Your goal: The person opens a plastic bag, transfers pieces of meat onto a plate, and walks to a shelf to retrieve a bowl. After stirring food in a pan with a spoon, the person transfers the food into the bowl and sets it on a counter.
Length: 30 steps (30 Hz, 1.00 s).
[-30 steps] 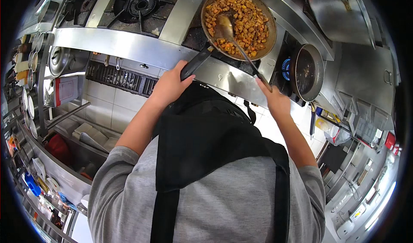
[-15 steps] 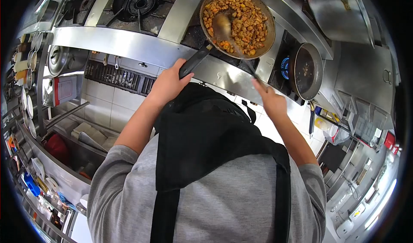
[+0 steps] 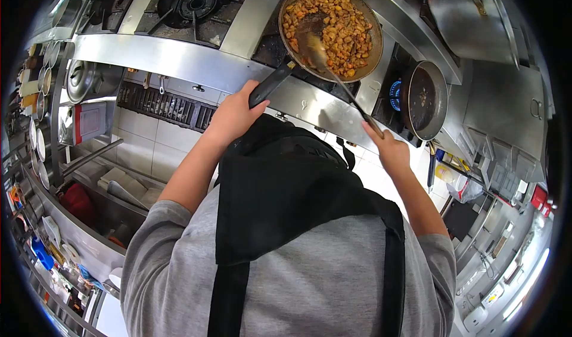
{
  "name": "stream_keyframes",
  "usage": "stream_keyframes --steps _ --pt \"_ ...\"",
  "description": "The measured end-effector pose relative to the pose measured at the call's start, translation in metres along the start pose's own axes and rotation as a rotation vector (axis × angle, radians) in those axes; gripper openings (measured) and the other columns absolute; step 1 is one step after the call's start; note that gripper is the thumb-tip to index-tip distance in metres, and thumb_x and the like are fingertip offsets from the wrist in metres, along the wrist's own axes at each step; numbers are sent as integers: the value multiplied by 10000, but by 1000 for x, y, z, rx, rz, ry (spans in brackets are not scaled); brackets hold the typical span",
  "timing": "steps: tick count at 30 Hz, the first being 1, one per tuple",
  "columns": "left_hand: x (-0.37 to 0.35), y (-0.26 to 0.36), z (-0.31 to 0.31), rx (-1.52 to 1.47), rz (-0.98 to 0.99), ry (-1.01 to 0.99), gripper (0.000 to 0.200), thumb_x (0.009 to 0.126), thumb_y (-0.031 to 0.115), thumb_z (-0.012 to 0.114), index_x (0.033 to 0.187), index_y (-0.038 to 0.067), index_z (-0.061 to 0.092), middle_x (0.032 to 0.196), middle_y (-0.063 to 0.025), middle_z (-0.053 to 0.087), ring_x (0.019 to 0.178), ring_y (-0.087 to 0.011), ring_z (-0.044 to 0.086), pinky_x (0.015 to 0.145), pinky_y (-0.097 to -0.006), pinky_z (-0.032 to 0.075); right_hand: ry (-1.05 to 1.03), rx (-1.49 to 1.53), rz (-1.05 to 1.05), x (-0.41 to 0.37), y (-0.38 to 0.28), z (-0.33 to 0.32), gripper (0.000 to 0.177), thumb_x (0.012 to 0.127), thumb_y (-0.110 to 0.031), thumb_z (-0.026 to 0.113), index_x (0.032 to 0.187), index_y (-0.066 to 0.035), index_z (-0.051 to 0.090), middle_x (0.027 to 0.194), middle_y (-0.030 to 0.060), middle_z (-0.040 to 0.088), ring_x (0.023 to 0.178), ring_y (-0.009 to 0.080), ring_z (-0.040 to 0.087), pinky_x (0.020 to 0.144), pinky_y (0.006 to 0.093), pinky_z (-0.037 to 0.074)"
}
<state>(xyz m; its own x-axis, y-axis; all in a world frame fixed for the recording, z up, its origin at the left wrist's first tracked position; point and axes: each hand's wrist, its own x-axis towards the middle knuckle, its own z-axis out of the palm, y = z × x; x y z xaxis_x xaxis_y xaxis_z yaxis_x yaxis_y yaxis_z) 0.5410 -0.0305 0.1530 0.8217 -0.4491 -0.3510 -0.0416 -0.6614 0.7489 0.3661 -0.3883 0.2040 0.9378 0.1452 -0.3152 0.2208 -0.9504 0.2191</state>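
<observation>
My left hand [image 3: 240,112] is wrapped round the black handle of a frying pan [image 3: 379,46] on the stove. Chopped, browned food with orange bits [image 3: 351,36] covers much of the pan, with a bare patch at its left. In my right hand [image 3: 390,150] is the handle of a long cooking spoon [image 3: 351,97]. The spoon's head rests in the food near the pan's lower left edge, slightly blurred.
A second frying pan [image 3: 424,101] sits tilted at the right beside a lit blue burner [image 3: 395,94]. Another burner [image 3: 198,3] is at the upper left. The stove's steel front edge [image 3: 161,58] runs before me. A lidded pot [image 3: 79,82] stands on the left shelf.
My right hand has moved right and down, drawing the spoon's head toward the pan's near edge. The bare patch has shifted and widened. My left hand keeps its grip on the pan handle.
</observation>
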Motion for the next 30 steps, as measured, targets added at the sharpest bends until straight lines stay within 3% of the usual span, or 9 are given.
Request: stream_keyframes --steps 5,10,12,15,21,25,30 --pt "-1 6 -3 2 -28 -13 415 892 303 654 1222 90 518 862 -257 664 831 -441 654 704 -455 507 -52 -12 64 1 -1 7 828 801 1 544 1486 -399 305 793 64 545 474 183 565 423 323 472" --pt "1 0 1 14 -6 2 419 894 308 651 1229 97 516 855 -258 663 831 -444 652 703 -457 507 -28 36 50 51 -28 0 792 831 -20 526 1478 -418 302 771 83 543 507 248 599 452 379 502" --pt "1 1 0 15 -6 -9 399 887 320 643 1178 81 513 858 -243 661 834 -458 631 728 -507 492 -50 23 155 64 -23 -3 792 835 -13 519 1479 -419 299 759 89 544 518 254 609 460 388 507" --pt "0 0 0 3 16 11 399 887 321 643 1179 80 516 858 -242 661 836 -457 630 729 -509 491 36 91 227 57 -11 4 799 836 -13 519 1480 -428 291 759 89 544 519 257 611 463 394 509" --pt "0 2 -1 24 -17 -8 427 891 314 652 1229 90 518 883 -261 661 854 -447 646 727 -461 504 -38 60 117 56 -25 -2 813 827 -16 532 1489 -414 279 723 90 534 532 252 615 480 385 510" --pt "-1 0 -1 13 -3 -2 433 889 321 652 1231 92 516 882 -261 662 859 -451 644 729 -464 503 103 72 200 71 -13 6 829 837 -20 534 1505 -404 229 710 78 526 512 255 597 462 382 498" --pt "-2 2 0 25 15 29 430 893 318 649 1230 88 514 888 -267 660 869 -458 640 734 -469 502 -85 113 84 43 -40 7 839 843 -21 528 1495 -450 217 776 104 554 549 266 625 496 402 520"
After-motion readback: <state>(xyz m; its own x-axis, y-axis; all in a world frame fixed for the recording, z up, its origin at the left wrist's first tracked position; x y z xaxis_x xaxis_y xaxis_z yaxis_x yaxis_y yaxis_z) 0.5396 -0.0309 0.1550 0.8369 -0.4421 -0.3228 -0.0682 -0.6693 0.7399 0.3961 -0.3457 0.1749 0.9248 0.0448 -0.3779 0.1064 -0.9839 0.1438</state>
